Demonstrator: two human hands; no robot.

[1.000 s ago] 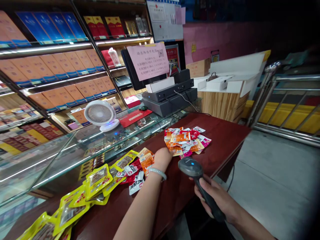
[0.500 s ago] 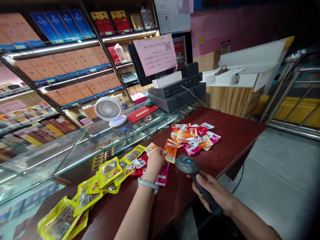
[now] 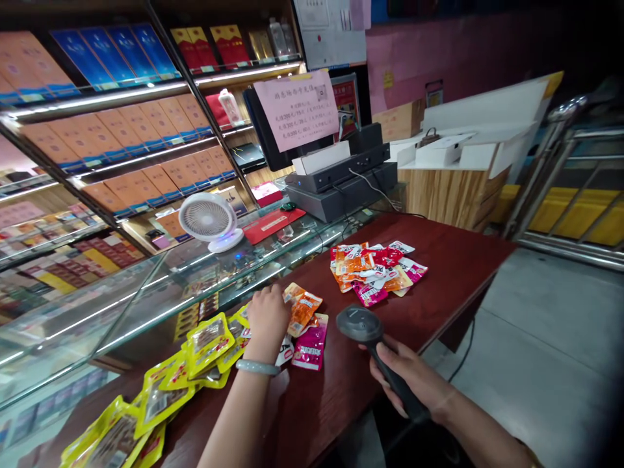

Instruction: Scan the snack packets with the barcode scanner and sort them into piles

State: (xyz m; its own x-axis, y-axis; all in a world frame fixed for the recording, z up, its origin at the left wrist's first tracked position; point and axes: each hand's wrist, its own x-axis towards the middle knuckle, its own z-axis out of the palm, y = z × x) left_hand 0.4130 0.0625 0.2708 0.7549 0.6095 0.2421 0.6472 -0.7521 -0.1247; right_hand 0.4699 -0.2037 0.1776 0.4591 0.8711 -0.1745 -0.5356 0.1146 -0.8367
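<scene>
The orange packet (image 3: 305,311) is found left of the scanner (image 3: 361,325), on the desk (image 3: 453,260), overlapped with others; its long axis is slanted, the far end being angled toward the scanner's side. A magenta packet (image 3: 311,342) is laid between it and the scanner's near-left side. The left hand (image 3: 270,315) is placed farther left of the scanner, so the orange packet is nearer to it, just off its right side; its fingertips are hidden, and whether anything is gripped cannot be told. The scanner's handle is clasped by the right hand (image 3: 409,377). A pile of small packets (image 3: 375,266) is heaped beyond the scanner
</scene>
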